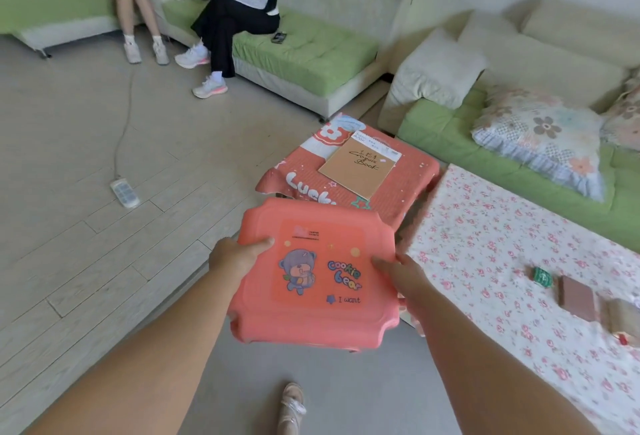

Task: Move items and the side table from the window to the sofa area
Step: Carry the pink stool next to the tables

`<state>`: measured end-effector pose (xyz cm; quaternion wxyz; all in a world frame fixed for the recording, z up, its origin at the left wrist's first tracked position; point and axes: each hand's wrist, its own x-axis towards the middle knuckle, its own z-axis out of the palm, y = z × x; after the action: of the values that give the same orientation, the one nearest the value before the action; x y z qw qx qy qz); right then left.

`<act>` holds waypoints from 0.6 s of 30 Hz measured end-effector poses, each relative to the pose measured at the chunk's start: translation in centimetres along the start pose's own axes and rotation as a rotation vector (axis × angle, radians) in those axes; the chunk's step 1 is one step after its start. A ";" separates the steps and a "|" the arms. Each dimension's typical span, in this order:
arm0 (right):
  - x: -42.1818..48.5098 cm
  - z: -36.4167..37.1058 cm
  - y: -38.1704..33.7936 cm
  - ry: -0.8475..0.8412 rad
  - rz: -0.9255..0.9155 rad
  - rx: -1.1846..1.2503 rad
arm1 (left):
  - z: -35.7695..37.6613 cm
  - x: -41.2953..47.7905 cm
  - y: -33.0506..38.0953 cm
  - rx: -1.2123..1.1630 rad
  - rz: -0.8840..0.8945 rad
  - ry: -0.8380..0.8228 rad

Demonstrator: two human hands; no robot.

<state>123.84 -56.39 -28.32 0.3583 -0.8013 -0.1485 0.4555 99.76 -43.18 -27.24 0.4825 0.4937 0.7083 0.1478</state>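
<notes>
I carry a coral-pink plastic stool with a cartoon bear and "cookie bear" printed on its top, held above the floor. My left hand grips its left edge, thumb on top. My right hand grips its right edge. Just beyond it stands a low side table under a coral patterned cloth, with a brown sketch book lying on it. The green sofa runs behind.
A table with a floral cloth at the right bears a green item and a brown box. Two people sit on the sofa at top left. A power strip and cord lie on the floor. My shoe shows below.
</notes>
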 end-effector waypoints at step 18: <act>8.3 7.4 -6.7 0.146 0.161 0.133 | -1.5 16.4 7.5 0.177 0.033 -0.180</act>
<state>122.75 -43.79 -31.12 0.3829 -0.8161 -0.0268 0.4320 101.91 -25.51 -30.17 0.4963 0.5571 0.6641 0.0476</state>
